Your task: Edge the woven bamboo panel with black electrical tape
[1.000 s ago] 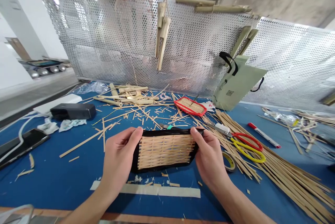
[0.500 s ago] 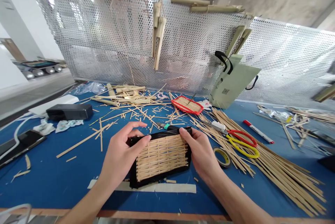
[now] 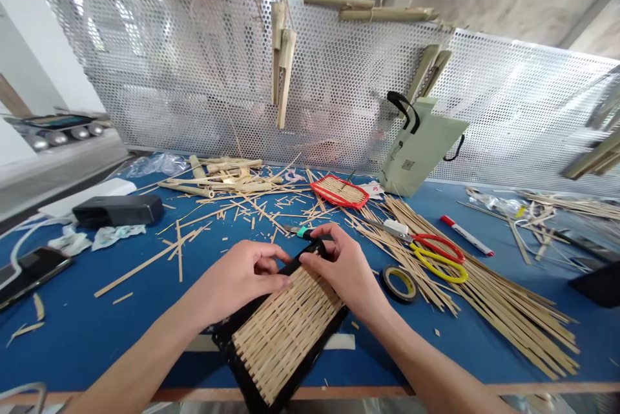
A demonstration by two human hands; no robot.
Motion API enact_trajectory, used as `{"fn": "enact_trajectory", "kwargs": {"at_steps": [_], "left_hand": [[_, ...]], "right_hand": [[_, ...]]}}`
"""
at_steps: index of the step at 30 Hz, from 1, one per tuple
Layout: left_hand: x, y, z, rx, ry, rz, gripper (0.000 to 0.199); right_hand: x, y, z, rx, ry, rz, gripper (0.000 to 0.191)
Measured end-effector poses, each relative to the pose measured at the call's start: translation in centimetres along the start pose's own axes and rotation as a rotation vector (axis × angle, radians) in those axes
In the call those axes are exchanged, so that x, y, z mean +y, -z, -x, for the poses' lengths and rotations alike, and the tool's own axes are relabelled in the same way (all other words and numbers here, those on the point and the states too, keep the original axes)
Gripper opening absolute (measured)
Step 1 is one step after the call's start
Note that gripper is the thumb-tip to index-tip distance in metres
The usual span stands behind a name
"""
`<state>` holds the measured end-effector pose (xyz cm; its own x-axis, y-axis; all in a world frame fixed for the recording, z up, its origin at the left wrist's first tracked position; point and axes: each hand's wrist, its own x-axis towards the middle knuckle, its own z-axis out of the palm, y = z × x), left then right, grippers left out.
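A rectangular woven bamboo panel (image 3: 290,323) with black tape around its edges is held up at a slant over the near part of the table. My left hand (image 3: 256,272) pinches its upper left edge, thumb on the woven face and fingers curled behind. At the top corner, my right hand (image 3: 339,262) grips the taped rim between thumb and fingers. Partly covered by the panel, a pale flat strip (image 3: 340,341) lies on the table. Just beyond my hands is a utility knife (image 3: 305,233) with a black and green handle.
Right of my hands are a tape roll (image 3: 399,283), red-and-yellow-handled scissors (image 3: 438,259), a marker (image 3: 466,236) and long bamboo strips (image 3: 504,310). A red-edged woven piece (image 3: 339,191) and a pale green bag (image 3: 416,146) stand farther back. A dark speaker-like box (image 3: 119,210) sits left.
The woven panel has turned from nearly level to a steep slant, its left end swung down toward me. My right hand has shifted left along it, closer to my left hand.
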<state>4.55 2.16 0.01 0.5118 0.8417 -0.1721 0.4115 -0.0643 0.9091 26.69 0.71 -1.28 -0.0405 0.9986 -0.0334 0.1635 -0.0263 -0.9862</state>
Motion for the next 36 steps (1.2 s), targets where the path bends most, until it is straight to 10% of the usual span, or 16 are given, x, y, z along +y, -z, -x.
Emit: {"fn": "enact_trajectory", "kwargs": {"at_steps": [19, 36], "left_hand": [[0.1, -0.4, -1.3, 0.091, -0.152, 0.200, 0.037], [-0.8, -0.4, -0.3, -0.159, -0.034, 0.300, 0.079]], "right_hand": [[-0.6, 0.2, 2.2, -0.393, 0.067, -0.055, 0.036], [-0.7, 1.9, 1.3, -0.140, 0.128, -0.013, 0.034]]}}
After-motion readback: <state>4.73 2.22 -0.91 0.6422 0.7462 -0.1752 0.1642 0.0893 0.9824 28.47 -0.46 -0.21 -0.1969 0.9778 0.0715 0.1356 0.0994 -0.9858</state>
